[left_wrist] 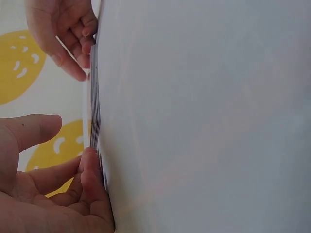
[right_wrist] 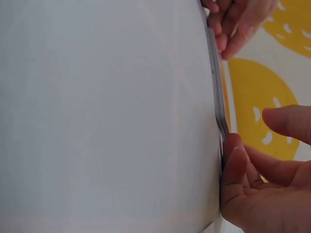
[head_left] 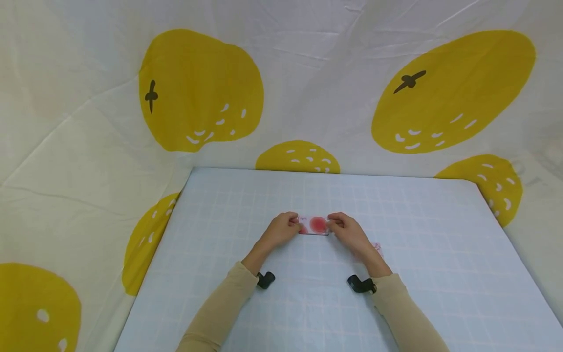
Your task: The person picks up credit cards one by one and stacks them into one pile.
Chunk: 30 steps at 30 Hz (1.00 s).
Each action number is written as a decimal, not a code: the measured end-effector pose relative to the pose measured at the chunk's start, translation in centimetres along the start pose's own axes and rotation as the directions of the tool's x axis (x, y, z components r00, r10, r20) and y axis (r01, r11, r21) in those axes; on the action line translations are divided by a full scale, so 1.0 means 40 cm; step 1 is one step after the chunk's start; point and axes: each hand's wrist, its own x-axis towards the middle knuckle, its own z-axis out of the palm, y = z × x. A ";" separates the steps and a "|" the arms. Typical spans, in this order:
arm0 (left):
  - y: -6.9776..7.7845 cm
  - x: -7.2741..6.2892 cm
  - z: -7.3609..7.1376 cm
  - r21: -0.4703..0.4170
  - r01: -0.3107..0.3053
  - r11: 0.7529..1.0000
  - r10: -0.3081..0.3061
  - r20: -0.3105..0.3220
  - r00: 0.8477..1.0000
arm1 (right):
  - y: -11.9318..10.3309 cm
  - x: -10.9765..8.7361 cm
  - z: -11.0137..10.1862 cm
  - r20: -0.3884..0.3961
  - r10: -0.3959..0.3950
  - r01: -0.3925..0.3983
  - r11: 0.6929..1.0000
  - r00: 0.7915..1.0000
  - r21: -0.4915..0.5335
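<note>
A flat pink-and-white stack of cards [head_left: 313, 225] with a red disc on its top face lies crosswise between the two hands. From the side its edge [left_wrist: 95, 97] shows several thin layers close over the table. My left hand [head_left: 279, 231] holds the left end, its lower fingers curled against the short edge. At the opposite end my right hand [head_left: 350, 233] holds it in much the same way. Both thumbs stand apart from the curled fingers, on the upper side. Fingertips cover the corners of the stack [right_wrist: 216, 82].
A pink patterned card-like piece [head_left: 377, 248] lies on the table, partly covered by the right forearm. The pale blue checked tabletop [head_left: 246, 195] ends at a white cloth [head_left: 308, 98] with yellow fruit prints. Dark wrist cameras [head_left: 361, 284] sit under both sleeves.
</note>
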 end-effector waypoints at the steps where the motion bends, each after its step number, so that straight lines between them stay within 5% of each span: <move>1: -0.001 -0.002 -0.001 -0.004 -0.004 1.000 0.004 -0.003 1.000 | -0.001 -0.002 -0.002 -0.002 0.000 0.000 1.000 1.000 -0.003; 13: -0.011 -0.050 -0.022 -0.048 -0.057 0.997 0.054 -0.052 0.997 | -0.023 -0.037 -0.036 -0.015 -0.052 0.051 0.998 0.999 -0.049; 30: 0.031 -0.127 -0.005 -0.116 -0.144 0.983 0.139 -0.049 0.989 | -0.028 -0.117 -0.075 -0.052 -0.079 0.076 0.995 0.995 -0.065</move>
